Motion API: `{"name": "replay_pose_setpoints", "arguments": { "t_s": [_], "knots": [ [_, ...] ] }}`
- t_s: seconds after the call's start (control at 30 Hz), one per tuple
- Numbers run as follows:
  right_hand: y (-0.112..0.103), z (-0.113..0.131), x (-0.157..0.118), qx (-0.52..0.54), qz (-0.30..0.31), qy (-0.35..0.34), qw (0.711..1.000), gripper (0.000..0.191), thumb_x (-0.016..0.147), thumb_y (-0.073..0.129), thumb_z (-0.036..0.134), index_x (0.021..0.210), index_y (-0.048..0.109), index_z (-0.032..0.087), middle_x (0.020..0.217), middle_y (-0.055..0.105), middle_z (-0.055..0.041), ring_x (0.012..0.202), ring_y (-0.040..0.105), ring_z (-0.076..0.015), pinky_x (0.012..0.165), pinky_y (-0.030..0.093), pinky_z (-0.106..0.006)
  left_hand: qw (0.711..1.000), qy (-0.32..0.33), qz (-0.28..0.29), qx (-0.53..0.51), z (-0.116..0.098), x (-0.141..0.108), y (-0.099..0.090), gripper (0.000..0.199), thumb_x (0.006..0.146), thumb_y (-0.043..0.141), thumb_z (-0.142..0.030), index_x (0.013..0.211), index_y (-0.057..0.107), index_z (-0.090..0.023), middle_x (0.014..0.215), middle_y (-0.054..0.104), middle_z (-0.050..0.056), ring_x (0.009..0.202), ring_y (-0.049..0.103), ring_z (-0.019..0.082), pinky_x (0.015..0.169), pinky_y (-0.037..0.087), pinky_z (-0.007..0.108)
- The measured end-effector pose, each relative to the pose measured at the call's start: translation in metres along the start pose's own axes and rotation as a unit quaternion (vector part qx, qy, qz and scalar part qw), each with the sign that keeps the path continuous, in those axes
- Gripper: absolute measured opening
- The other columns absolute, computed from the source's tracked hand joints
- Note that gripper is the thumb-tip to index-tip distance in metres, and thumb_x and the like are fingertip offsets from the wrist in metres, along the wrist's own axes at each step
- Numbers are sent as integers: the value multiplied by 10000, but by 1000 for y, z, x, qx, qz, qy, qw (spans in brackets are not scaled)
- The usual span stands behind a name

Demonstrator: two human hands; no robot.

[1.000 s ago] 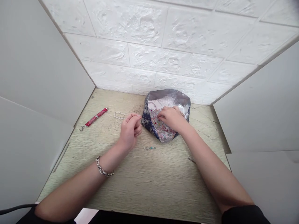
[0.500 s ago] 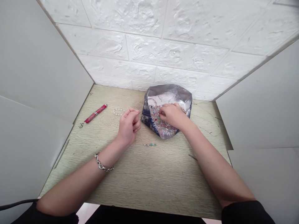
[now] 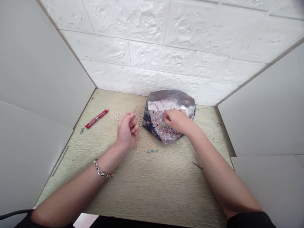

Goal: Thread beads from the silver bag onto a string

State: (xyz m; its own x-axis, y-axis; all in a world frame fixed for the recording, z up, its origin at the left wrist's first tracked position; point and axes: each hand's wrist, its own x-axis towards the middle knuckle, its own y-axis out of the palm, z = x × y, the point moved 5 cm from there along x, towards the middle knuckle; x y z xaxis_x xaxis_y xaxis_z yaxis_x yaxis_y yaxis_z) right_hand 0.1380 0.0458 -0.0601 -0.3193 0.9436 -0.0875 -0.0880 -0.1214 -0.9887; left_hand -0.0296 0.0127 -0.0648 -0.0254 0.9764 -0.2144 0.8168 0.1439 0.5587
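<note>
An open bag [image 3: 171,93], silver inside and dark blue patterned outside, stands near the wall with many small coloured beads [image 3: 163,134] in it. My right hand [image 3: 177,120] reaches over its front into the beads, fingers curled together; whatever they grip is hidden. Left of the bag, my left hand [image 3: 127,131] hovers palm inward with thumb and fingers closed, and anything in that pinch is too small to make out. A short row of blue-green and pale beads [image 3: 151,151] lies on the table in front of the bag.
Behind my left hand lies a whitish bead loop [image 3: 118,116]. Farther left is a red stick-shaped item [image 3: 97,118] with a metal clasp. A thin metal tool [image 3: 196,164] lies partly under my right forearm. Grey panels and a white brick-patterned wall [image 3: 147,60] enclose the table.
My left hand has drawn slightly left, away from the bag. My right hand stays at the beads with its fingers shifted a little. The camera view has tilted slightly.
</note>
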Motion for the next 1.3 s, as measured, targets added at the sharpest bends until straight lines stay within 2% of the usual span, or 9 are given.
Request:
{"name": "replay_pose_setpoints", "arguments": {
  "t_s": [0.2, 0.33, 0.53, 0.73, 0.9, 1.07, 1.17, 1.3],
  "knots": [
    [-3, -1, -2, 10, 33, -14, 999, 155, 715, 400, 101, 677, 538, 161, 811, 596, -38, 766, 509, -158, 708, 269, -310, 1000, -4, -10, 1, 1, 3, -3, 222, 678, 519, -195, 593, 315, -178, 421, 212, -102, 305, 203, 25, 330, 137, 176],
    [-1, -5, 1, 29, 44, -15, 998, 225, 707, 404, 54, 761, 585, 177, 845, 596, -33, 817, 509, -160, 717, 268, -295, 1000, -4, -14, 4, 2, 4, -4, 226, 676, 514, -189, 585, 308, -177, 420, 220, -101, 303, 207, 25, 327, 141, 172],
    [-1, -13, 4, 11, 5, -3, 1000, 387, 717, 362, 2, 907, 616, 225, 873, 553, -45, 780, 507, -154, 717, 274, -290, 1000, -7, -9, 4, 4, 4, -5, 219, 686, 508, -185, 583, 314, -177, 418, 222, -98, 302, 205, 27, 325, 145, 170],
    [1, -13, 5, -4, -9, 7, 1000, 511, 699, 361, -20, 1047, 583, 282, 952, 524, -54, 863, 507, -187, 765, 270, -320, 1000, -9, -5, 8, 6, 4, -6, 203, 684, 511, -186, 592, 330, -179, 417, 224, -99, 300, 206, 29, 323, 148, 167],
    [4, -13, 6, -4, 3, 8, 1000, 455, 715, 389, 10, 991, 616, 291, 940, 520, -54, 864, 498, -196, 773, 270, -330, 1000, -15, -3, 9, 8, 4, -5, 210, 676, 520, -195, 592, 328, -180, 414, 219, -102, 300, 199, 29, 319, 143, 164],
    [-2, -18, 5, 12, -9, 15, 1000, 440, 698, 390, 2, 914, 639, 295, 907, 524, -33, 844, 497, -179, 764, 270, -332, 1000, -16, -3, 11, 8, 4, -5, 213, 670, 523, -199, 591, 326, -181, 417, 220, -103, 298, 203, 27, 318, 149, 163],
    [-7, -17, 3, 32, -6, 6, 999, 320, 757, 412, 80, 872, 645, 266, 905, 529, -32, 834, 501, -162, 769, 274, -328, 1000, -14, 0, 13, 9, 4, -5, 207, 675, 517, -199, 594, 328, -181, 419, 221, -102, 299, 200, 28, 319, 143, 168],
    [-6, -12, 2, 40, 27, -13, 999, 171, 778, 487, 197, 800, 652, 239, 864, 547, -31, 834, 503, -157, 777, 273, -325, 1000, -13, 2, 15, 9, 3, -5, 208, 687, 511, -194, 595, 325, -181, 422, 220, -100, 306, 201, 30, 326, 143, 172]
  ]
}}
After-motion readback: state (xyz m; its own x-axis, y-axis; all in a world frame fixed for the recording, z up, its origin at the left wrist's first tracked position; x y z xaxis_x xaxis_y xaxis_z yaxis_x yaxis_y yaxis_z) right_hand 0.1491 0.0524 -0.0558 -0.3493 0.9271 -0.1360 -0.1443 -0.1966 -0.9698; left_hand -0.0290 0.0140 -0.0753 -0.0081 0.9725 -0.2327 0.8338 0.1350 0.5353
